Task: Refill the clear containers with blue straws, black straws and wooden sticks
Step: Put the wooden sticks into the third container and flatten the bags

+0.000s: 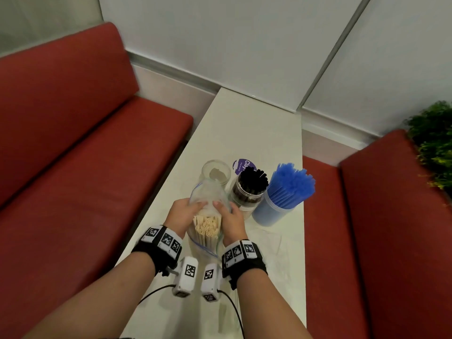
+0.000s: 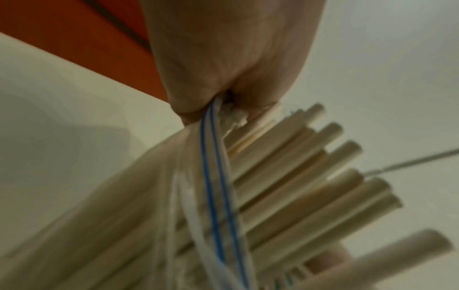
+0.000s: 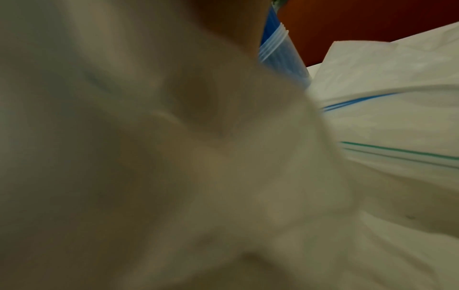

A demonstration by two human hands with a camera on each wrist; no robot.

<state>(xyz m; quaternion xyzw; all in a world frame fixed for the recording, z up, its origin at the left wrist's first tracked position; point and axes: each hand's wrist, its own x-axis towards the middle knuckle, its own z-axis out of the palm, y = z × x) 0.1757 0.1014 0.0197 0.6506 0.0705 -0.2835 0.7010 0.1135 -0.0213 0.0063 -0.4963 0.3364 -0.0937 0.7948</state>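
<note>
Both hands hold a clear zip bag with blue seal lines, full of wooden sticks, upright on the white table. My left hand grips the bag's left side, and the left wrist view shows its fingers pinching the bag edge beside the stick ends. My right hand grips the right side; its wrist view is blurred plastic. Behind the bag stands an empty clear container. To its right are a clear container of black straws and one of blue straws.
Red bench seats flank the narrow table on both sides. A purple round label lies behind the black straws. Empty zip bags lie on the table near my right hand. A green plant stands at the far right.
</note>
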